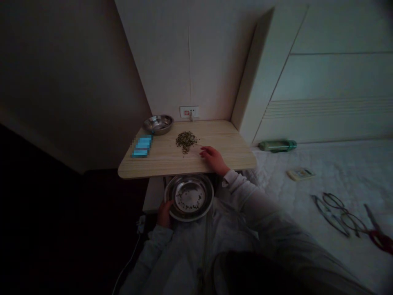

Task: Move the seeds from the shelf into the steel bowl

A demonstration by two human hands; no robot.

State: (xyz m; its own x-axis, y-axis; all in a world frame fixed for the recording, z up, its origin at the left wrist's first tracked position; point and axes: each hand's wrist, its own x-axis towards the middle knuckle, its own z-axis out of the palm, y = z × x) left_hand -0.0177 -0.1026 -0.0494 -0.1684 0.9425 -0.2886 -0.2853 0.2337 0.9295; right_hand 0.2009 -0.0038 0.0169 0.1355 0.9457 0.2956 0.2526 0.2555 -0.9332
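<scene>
A pile of small dark-green grains, maybe beans or seeds (186,140), lies spread on the wooden tabletop (159,162). My right hand (214,159) is over the table just right of the pile, its fingers bent and a little apart; a faint pale streak by the fingertips is too blurred to make out. Below the table's front edge, my left hand (164,214) grips the left rim of a round steel basin (188,218). Several grains lie scattered on the basin's bottom. The basin sits over my lap, tipped toward me.
A smaller steel bowl (159,123) stands at the table's back left, behind a blurred-out phone-like screen (142,146). A wall socket (189,112) is behind. On the bed at right lie a green bottle (278,145), a small pale device (301,174), glasses (348,215) and red-handled scissors (380,239).
</scene>
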